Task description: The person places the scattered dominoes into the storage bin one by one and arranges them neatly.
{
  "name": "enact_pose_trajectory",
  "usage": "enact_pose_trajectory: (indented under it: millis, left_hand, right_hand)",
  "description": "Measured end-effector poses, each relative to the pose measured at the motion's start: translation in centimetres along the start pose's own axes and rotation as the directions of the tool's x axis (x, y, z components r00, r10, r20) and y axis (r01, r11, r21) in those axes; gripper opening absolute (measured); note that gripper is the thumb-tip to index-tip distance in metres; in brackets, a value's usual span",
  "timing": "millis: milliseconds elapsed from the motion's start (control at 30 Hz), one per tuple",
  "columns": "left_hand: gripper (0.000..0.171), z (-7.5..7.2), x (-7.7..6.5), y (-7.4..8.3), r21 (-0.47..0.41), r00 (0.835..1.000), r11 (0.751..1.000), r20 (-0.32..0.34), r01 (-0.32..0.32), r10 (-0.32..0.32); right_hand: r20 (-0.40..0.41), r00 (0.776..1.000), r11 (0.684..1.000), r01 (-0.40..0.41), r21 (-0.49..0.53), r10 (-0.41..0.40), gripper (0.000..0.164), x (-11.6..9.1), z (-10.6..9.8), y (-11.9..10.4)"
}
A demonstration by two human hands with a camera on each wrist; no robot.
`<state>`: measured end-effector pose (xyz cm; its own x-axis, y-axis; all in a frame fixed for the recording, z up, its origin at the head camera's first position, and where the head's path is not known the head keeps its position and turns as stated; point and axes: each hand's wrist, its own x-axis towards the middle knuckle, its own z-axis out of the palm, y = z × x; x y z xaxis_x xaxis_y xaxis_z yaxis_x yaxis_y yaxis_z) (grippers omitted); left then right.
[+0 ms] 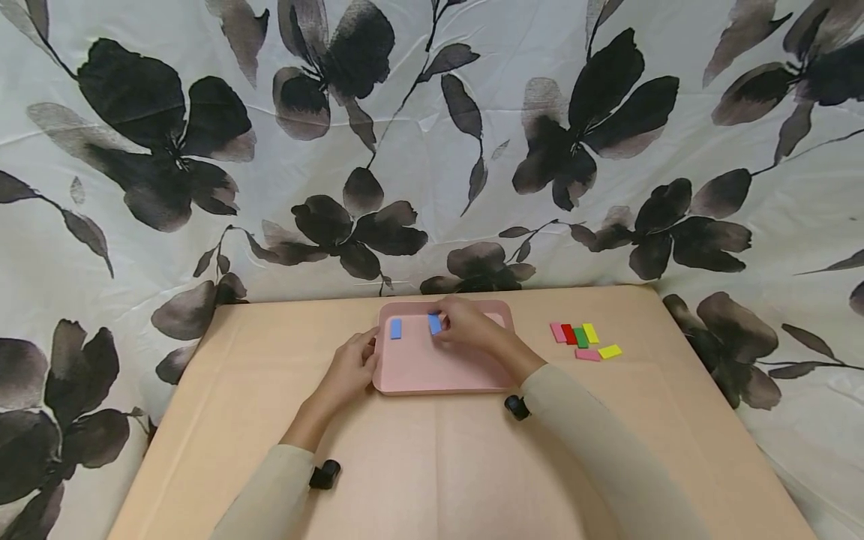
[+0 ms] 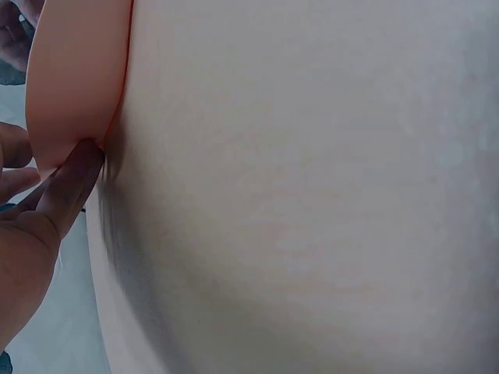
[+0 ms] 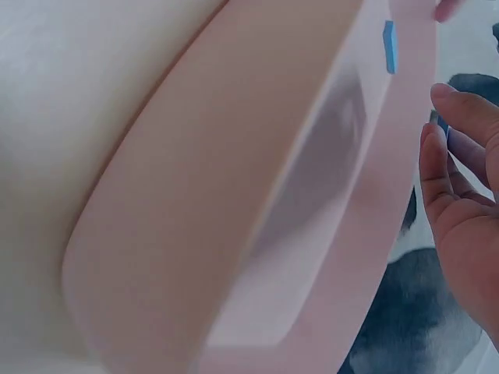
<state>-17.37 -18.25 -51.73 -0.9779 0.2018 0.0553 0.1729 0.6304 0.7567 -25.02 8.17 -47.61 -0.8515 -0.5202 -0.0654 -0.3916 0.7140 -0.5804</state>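
Observation:
A shallow pink tray [image 1: 445, 367] lies on the table near its far edge. My left hand [image 1: 351, 361] grips the tray's left side, and in the left wrist view its thumb [image 2: 74, 183] presses against a corner of the wall. Over the tray, my right hand [image 1: 466, 324] pinches a small blue rectangular piece [image 1: 435, 324] between thumb and fingertips. That piece is mostly hidden by the fingers in the right wrist view. Another blue rectangular piece [image 1: 395, 328] lies flat inside the tray towards its left end, also visible in the right wrist view [image 3: 390, 47].
To the right of the tray lie several small flat pieces: pink [image 1: 557, 333], red [image 1: 570, 334], green [image 1: 581, 337] and yellow [image 1: 590, 333], with another pink [image 1: 587, 355] and yellow [image 1: 610, 352] piece nearer. Floral cloth [image 1: 432, 150] hangs behind the tan-covered table [image 1: 432, 465].

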Motion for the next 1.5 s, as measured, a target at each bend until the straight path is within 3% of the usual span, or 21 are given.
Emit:
enact_pose_trajectory:
  millis: [367,533,867,1500]
  left_hand:
    - [0.054,0.1,0.0,-0.2,0.000,1.000,1.000,-0.014,-0.018,0.018]
    - [0.055,0.1,0.0,-0.2,0.006,1.000,1.000,-0.012,-0.014,0.014]
    - [0.055,-0.1,0.0,-0.1,0.009,1.000,1.000,-0.010,-0.016,0.016]
    - [0.056,-0.2,0.1,-0.2,0.021,0.999,0.999,-0.017,-0.044,0.045]
  right_hand:
    - [0.029,0.999,0.999,0.015,-0.028,-0.014,0.040,2.5,2.7,0.0]
    - [0.027,1.000,1.000,0.001,0.029,-0.002,0.036,3.1,3.5,-0.1]
    - [-0.014,1.000,0.997,-0.004,0.078,0.005,0.048,3.8,4.6,-0.7]
    - [-0.095,0.994,0.997,-0.051,0.057,0.057,0.041,4.3,6.6,-1.5]
